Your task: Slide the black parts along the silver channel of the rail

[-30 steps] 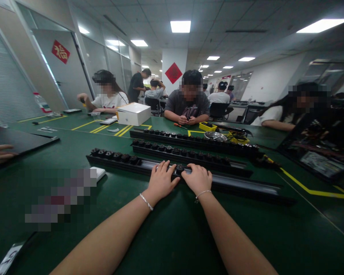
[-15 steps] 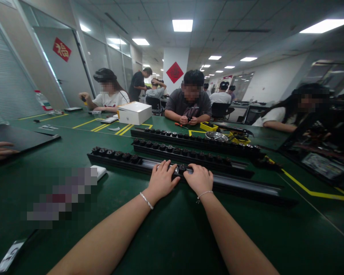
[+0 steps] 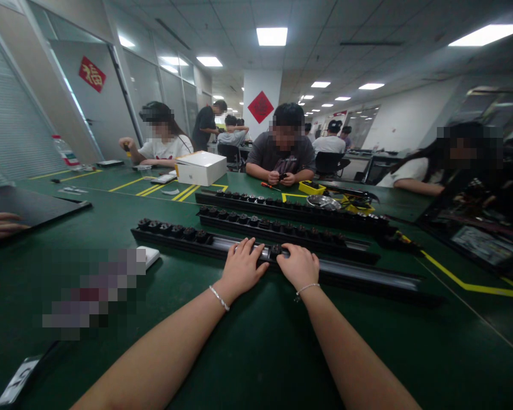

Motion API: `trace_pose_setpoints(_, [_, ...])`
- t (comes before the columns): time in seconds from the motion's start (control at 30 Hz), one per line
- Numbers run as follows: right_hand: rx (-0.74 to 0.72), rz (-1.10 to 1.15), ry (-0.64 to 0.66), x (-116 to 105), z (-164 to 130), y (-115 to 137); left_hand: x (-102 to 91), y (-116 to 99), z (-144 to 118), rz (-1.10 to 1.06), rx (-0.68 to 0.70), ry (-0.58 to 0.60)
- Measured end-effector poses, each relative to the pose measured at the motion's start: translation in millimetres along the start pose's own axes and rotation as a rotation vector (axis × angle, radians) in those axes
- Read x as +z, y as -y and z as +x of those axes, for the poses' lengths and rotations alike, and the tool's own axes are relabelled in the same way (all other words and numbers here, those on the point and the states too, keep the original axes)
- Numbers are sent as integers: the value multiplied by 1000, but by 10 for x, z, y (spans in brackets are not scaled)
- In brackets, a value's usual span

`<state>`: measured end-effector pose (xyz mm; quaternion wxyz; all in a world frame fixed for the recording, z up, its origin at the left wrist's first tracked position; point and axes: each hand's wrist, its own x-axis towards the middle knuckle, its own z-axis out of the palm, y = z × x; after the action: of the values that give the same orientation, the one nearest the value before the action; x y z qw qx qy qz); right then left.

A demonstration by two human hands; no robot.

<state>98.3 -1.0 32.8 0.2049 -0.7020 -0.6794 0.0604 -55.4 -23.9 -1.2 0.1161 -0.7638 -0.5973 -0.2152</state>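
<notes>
Hands point(image 3: 270, 266) unmoved, black part point(image 3: 276, 250) between them

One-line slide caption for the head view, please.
Both hands, left hand and right hand, rest on the nearest black rail around a small black part.

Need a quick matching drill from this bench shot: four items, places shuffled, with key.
Things:
1. white box
2. yellow tray
3. small black part
4. plastic bottle

Places:
A. far left of the green table, by the glass wall
B. on the nearest black rail, between the left hand and the right hand
C. far side of the table, right of the seated person in the grey shirt
D. far side of the table, on the yellow floor-style markings, left of that person

Pairs: 1-D, 2-C, 3-B, 4-A
</notes>
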Motion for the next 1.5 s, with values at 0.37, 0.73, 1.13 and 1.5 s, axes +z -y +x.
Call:
trace_pose_setpoints(0.37, [1, 18, 12, -38, -1, -10, -21, 4, 0, 5, 1, 6])
trace_pose_setpoints(0.73, [2, 24, 49, -79, 18, -36, -44, 4, 1, 4, 1, 23])
trace_pose_setpoints(1.13, [-2, -6, -9, -63, -1, -98, -26, 11, 7, 1, -2, 22])
trace_pose_setpoints(1.5, [5, -17, 31, -98, 9, -135, -38, 10, 7, -3, 2, 25])
